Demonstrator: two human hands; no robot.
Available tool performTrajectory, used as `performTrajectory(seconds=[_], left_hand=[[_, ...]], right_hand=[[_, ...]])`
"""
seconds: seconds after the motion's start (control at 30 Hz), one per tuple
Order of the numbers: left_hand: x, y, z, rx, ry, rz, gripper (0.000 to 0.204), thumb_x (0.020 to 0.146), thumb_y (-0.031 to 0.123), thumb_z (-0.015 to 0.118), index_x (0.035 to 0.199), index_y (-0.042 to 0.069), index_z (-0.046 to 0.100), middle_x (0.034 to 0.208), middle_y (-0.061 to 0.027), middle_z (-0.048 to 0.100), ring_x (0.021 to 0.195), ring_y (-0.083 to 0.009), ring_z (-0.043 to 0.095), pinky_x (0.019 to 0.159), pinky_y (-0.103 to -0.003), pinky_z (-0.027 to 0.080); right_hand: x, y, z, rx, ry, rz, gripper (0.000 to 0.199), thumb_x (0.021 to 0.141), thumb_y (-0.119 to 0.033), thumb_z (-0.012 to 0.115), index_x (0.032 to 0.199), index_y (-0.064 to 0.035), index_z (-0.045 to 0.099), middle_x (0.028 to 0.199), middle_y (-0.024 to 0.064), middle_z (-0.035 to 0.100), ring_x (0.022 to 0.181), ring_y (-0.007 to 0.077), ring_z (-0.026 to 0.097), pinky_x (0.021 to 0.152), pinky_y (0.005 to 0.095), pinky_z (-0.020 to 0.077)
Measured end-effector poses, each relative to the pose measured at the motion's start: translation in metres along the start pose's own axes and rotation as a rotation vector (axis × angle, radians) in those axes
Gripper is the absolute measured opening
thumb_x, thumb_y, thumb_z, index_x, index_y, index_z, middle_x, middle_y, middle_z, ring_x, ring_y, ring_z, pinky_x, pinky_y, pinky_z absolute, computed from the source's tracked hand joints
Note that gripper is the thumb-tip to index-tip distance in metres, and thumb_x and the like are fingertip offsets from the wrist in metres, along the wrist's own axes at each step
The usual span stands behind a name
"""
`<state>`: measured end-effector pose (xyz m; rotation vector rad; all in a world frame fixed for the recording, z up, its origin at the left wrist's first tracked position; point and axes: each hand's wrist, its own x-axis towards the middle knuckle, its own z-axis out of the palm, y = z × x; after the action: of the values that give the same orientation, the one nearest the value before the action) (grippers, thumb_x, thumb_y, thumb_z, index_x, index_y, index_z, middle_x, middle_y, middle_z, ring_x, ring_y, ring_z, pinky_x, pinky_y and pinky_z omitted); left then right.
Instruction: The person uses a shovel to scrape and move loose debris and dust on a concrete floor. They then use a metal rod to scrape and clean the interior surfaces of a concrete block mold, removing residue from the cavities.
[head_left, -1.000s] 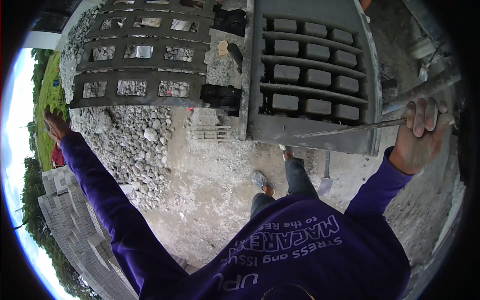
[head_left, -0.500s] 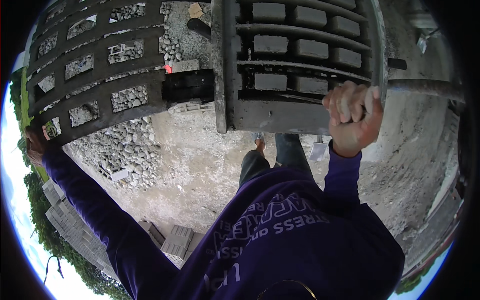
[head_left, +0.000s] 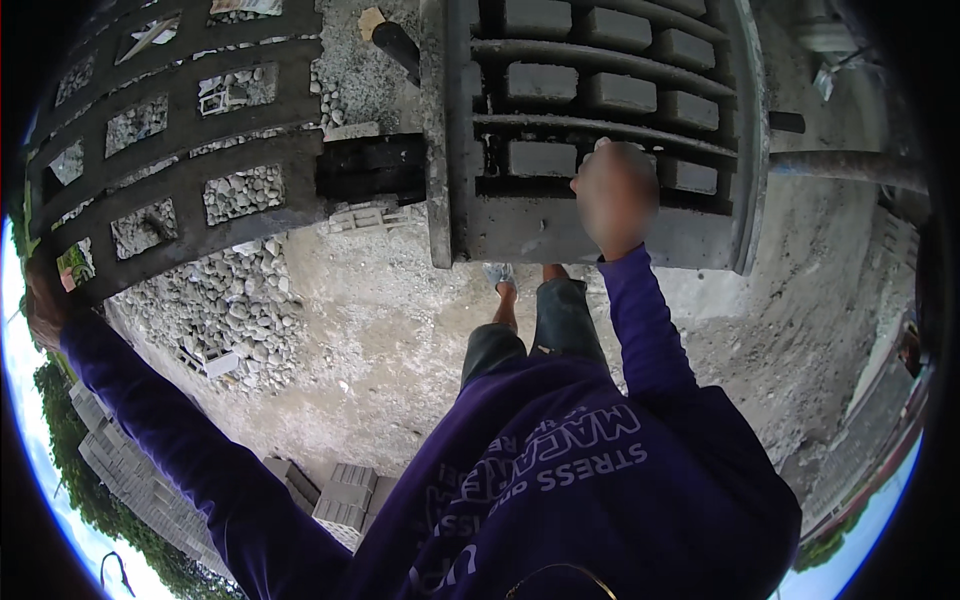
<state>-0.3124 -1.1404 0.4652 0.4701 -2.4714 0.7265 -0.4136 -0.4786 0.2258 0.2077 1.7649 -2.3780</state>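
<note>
A large dark metal grid frame (head_left: 195, 148) with rectangular openings spreads out at the left. My left hand (head_left: 45, 300) grips its near-left corner, its fingers partly hidden by the frame. Joined to the frame by a dark bar (head_left: 372, 168) is a grey metal mold box (head_left: 600, 232). Inside the mold, rows of grey rectangular blocks (head_left: 541, 84) stand between metal strips. My right hand (head_left: 617, 195) is over the mold's near row, by its front edge; it is blurred, so its fingers and any contact cannot be made out.
A pile of stones (head_left: 225, 310) lies below the frame. Stacked grey concrete blocks (head_left: 350, 495) stand at the lower left. A pipe (head_left: 850, 168) sticks out right of the mold, and a dark cylindrical handle (head_left: 396, 48) rises at its left. My legs stand on rough ground (head_left: 390, 350).
My right hand, closed earlier near the mold's front right corner, has moved left along the front edge. My left hand stays on the frame corner; the frame appears slightly lower and further left.
</note>
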Motion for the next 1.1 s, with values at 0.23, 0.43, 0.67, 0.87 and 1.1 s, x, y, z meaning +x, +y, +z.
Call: performTrajectory(seconds=[0.23, 0.43, 0.67, 0.87, 1.1], left_hand=[[-0.004, -0.018, -0.01, 0.062, -0.021, 0.061, 0.036, 0.092, 0.022, 0.055, 0.128, 0.02, 0.06, 0.116, -0.0061, 0.069, 0.101, -0.0224, 0.066, 0.089, -0.032, 0.05], [-0.011, -0.026, -0.017, 0.096, -0.026, 0.08, 0.035, 0.093, 0.017, 0.055, 0.127, 0.022, 0.06, 0.114, -0.0045, 0.07, 0.101, -0.0215, 0.066, 0.09, -0.031, 0.05], [0.003, -0.019, -0.008, -0.071, -0.047, -0.051, 0.034, 0.089, 0.024, 0.06, 0.123, 0.02, 0.065, 0.113, -0.0029, 0.07, 0.099, -0.0191, 0.066, 0.089, -0.029, 0.049], [0.01, 0.005, -0.002, -0.057, -0.046, -0.049, 0.032, 0.09, 0.024, 0.06, 0.122, 0.02, 0.065, 0.112, -0.0028, 0.071, 0.098, -0.0184, 0.066, 0.088, -0.028, 0.049], [0.003, 0.005, -0.02, -0.059, -0.056, -0.083, 0.031, 0.091, 0.025, 0.059, 0.12, 0.02, 0.066, 0.111, -0.0027, 0.071, 0.098, -0.0177, 0.066, 0.087, -0.028, 0.049]], right_hand=[[-0.002, -0.032, 0.024, -0.036, -0.123, -0.092, 0.053, 0.101, -0.031, 0.045, 0.054, -0.0141, 0.03, 0.049, -0.0007, 0.03, 0.041, 0.0095, 0.026, 0.043, 0.028, 0.0253], [-0.014, -0.056, 0.01, 0.138, -0.175, -0.134, 0.05, 0.1, -0.032, 0.045, 0.055, -0.0133, 0.031, 0.049, 0.0009, 0.03, 0.041, 0.0121, 0.027, 0.046, 0.0291, 0.0268], [0.003, -0.021, 0.001, 0.209, -0.147, -0.006, 0.052, 0.099, -0.035, 0.042, 0.053, -0.0155, 0.029, 0.048, 0.0009, 0.032, 0.044, 0.0131, 0.03, 0.052, 0.0288, 0.0309], [-0.009, 0.04, 0.002, 0.158, -0.167, -0.015, 0.049, 0.1, -0.032, 0.041, 0.056, -0.013, 0.029, 0.048, 0.0004, 0.028, 0.043, 0.0115, 0.024, 0.048, 0.0308, 0.0265], [-0.018, -0.008, 0.02, 0.141, -0.2, -0.047, 0.051, 0.099, -0.032, 0.041, 0.054, -0.0122, 0.028, 0.05, 0.0015, 0.031, 0.046, 0.0137, 0.028, 0.05, 0.0304, 0.027]])
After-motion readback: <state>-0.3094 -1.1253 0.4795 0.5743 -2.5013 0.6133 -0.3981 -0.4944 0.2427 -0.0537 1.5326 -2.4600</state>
